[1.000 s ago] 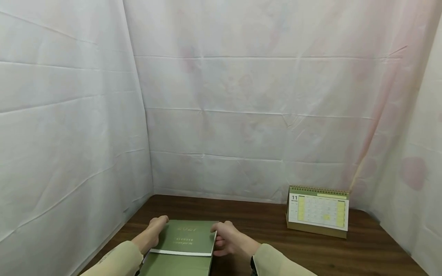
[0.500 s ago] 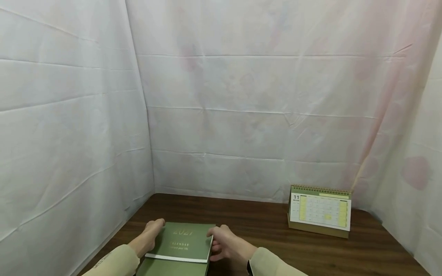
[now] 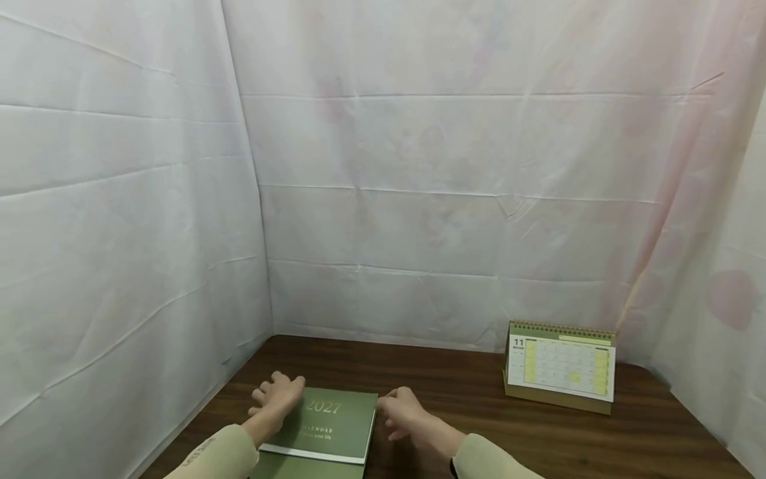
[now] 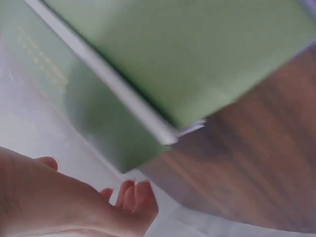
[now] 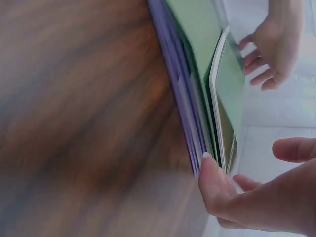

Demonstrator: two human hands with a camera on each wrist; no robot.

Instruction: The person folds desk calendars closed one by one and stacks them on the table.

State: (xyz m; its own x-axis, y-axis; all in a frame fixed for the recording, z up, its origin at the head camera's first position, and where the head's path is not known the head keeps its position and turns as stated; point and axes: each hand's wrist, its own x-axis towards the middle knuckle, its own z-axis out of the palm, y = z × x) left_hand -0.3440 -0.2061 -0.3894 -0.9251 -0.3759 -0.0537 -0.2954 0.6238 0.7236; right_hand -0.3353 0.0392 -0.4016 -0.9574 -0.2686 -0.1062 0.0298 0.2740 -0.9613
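Observation:
A green desk calendar (image 3: 335,426) marked 2027 in gold lies flat on a larger green-covered book (image 3: 305,468). Purple and white edges (image 5: 175,94) of further layers show under the green cover in the right wrist view. Over the calendar's far left corner hovers my left hand (image 3: 276,399), its fingers loosely spread and holding nothing. At the stack's right side is my right hand (image 3: 411,418), fingers bent and relaxed. In the right wrist view its fingertips (image 5: 210,170) are right at the stack's edge, while the thumb stands away from the cover.
A standing spiral calendar (image 3: 559,366), showing page 11, is at the back right of the dark wooden table (image 3: 443,372). Pale curtains (image 3: 383,233) hang close behind the table and along both sides.
Both hands held the calendar's sides earlier. The left hand has let go and spread its fingers, and the right has loosened its grip. The calendar has shifted slightly nearer on the stack.

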